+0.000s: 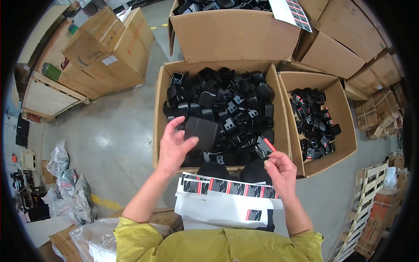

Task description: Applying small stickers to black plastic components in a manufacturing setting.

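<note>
My left hand (173,146) grips a black plastic part (202,133) with a broad flat face, held above a large open carton (279,113) full of similar loose black parts (231,102). Between the thumb and fingers of my right hand (280,171) is a black and red sticker (264,147), held over the carton's near right corner, apart from the part. Across my lap lie white sticker sheets (205,210) with rows of the same black and red stickers along their upper edge.
A smaller carton (338,113) at the right holds black parts, several bearing red-marked stickers. Behind stands another carton (235,37) of black parts with a sticker sheet (293,15) on its edge. Bagged plastic (67,183) lies at the left; a wooden pallet (360,209) stands at the right.
</note>
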Available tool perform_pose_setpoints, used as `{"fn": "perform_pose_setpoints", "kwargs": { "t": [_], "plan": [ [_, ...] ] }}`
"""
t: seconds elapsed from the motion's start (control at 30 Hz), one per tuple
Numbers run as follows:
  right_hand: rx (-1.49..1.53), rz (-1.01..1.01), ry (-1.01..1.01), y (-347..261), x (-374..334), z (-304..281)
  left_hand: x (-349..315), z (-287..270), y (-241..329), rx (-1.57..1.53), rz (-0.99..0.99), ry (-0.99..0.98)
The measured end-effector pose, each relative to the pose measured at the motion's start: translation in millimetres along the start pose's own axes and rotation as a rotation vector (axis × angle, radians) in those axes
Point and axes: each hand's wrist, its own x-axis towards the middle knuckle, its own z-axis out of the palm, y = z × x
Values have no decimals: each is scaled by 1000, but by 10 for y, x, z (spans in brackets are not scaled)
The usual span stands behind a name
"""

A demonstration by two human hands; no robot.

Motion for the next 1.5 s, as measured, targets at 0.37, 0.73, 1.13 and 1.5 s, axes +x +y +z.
{"fn": "perform_pose_setpoints", "kwargs": {
  "t": [0.37,0.73,1.13,1.5],
  "plan": [
    [303,-1,-294,-625,-449,217,-964,471,21,-213,-14,-166],
    [71,115,-211,-521,-711,254,-1315,592,-163,-30,62,-265],
    [-188,98,-189,-481,-785,321,-1425,523,-184,23,97,-268],
    [-192,80,-183,-487,-811,365,-1425,475,-220,97,144,-252]
  ]
}}
